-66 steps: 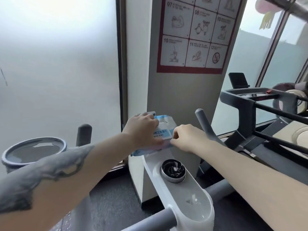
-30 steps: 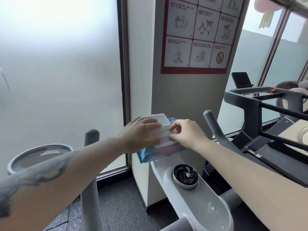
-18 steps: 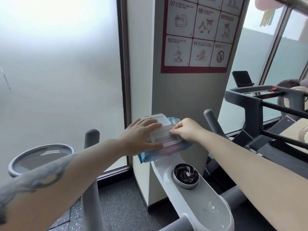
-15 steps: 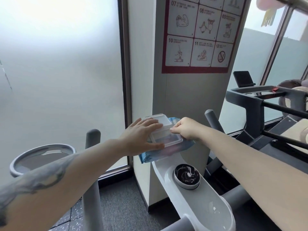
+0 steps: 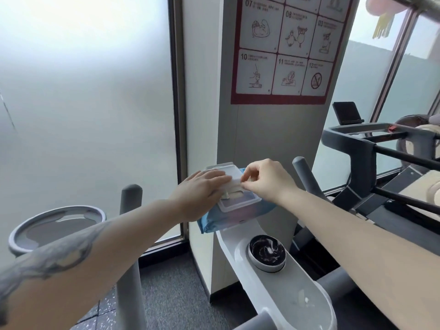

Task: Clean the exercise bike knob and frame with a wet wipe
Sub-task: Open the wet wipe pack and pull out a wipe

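A blue wet wipe pack lies on the top end of the white exercise bike frame. Its clear plastic lid stands open behind my hands. My left hand lies flat on the pack, fingers straight, holding it down. My right hand pinches a white wet wipe that sticks up out of the pack's opening. Below the pack, the round black knob with a silver rim sits in the frame's upper face.
Grey handlebar posts rise at left and right. A grey round holder sits at lower left. A white pillar with a red-framed poster stands right behind the bike. A treadmill is at right.
The pack's lid has been flipped open. My right hand has lifted slightly and now pinches a wipe drawn up from the opening. My left hand stays pressed on the pack.
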